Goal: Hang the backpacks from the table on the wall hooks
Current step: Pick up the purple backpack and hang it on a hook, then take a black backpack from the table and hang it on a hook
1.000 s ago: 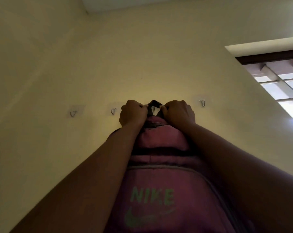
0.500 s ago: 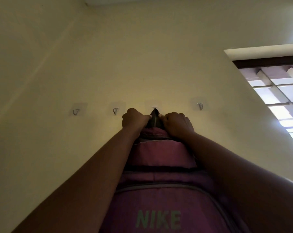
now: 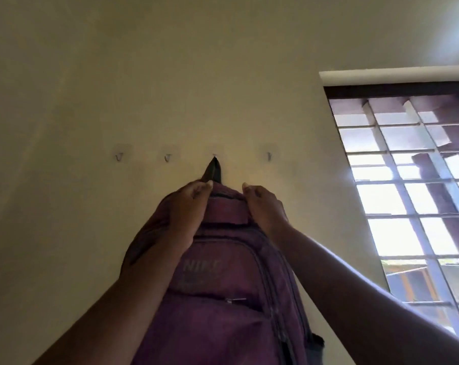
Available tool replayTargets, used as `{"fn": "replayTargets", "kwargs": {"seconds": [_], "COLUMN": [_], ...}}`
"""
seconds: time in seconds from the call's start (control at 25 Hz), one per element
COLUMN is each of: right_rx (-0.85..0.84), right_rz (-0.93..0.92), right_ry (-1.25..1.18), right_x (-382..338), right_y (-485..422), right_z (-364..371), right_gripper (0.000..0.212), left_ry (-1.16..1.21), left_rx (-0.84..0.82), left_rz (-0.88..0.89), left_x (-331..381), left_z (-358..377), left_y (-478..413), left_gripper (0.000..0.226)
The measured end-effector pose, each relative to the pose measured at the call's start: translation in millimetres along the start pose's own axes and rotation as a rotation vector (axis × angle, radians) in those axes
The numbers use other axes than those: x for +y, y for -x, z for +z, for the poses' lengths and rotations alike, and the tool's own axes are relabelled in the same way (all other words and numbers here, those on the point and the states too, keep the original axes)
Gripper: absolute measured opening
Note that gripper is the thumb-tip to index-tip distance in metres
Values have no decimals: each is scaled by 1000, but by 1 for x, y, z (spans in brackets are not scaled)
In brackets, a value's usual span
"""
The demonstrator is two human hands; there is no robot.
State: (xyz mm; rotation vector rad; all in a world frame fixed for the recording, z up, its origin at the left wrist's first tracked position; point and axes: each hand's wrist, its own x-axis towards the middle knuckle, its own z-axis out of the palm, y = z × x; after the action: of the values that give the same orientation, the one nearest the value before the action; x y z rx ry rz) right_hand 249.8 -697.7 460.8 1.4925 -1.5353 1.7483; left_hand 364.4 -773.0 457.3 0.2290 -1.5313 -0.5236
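Observation:
A purple Nike backpack [image 3: 223, 285] hangs against the cream wall, its dark top loop [image 3: 213, 171] stretched taut over the third wall hook [image 3: 214, 155]. My left hand [image 3: 188, 206] grips the bag's top left shoulder, thumb on the front. My right hand [image 3: 262, 204] holds the top right shoulder with fingers curled behind it. Neither hand is on the loop. Three other small metal hooks are bare: two to the left [image 3: 119, 156], [image 3: 167, 157] and one to the right [image 3: 269, 155].
A barred window [image 3: 407, 206] in a dark frame fills the right side, bright with daylight. The cream wall [image 3: 144, 75] spans everything else. The table and any other backpacks are out of view.
The loop has gone over the third hook and pulled taut. Both hands have left the loop and moved down onto the bag's top shoulders. The bag sits lower, and the camera has tilted.

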Motion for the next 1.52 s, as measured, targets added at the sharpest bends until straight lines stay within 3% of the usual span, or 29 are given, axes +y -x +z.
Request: {"fn": "replayTargets", "kwargs": {"seconds": [0.36,0.56,0.72,0.88,0.96,1.12,1.36,1.52], "right_rx": [-97,-1,85,234,269,467,755,784], "right_rz": [425,618,743,988,1042,1254,1355,1388], "right_ry": [-344,-428,-300,-153,-123,-25,65,259], "right_x": [41,47,40,7,-10,-57,-101,-93], "right_y": [192,304,402,531,586,692,783,831], "right_z": [-82,-138,-190,-247,-269,-342,-475,-572], "right_gripper": [25,28,42,40,41,44,40,31], "left_ry": [299,368,447,542,562,554,535,481], "left_rx": [-128,-196,-322,-521,-540,-789,-1191,-1339], "left_rz": [-512,-707,-846,-1009,-1066,-1220,-1346,-1358], "left_x": [41,51,72,113,128,190,300,355], "left_z": [23,28,23,6,1,2,28,83], "left_y": [211,325,422,543,590,702,811,873], "left_gripper": [54,56,57,49,47,46,45,31]}}
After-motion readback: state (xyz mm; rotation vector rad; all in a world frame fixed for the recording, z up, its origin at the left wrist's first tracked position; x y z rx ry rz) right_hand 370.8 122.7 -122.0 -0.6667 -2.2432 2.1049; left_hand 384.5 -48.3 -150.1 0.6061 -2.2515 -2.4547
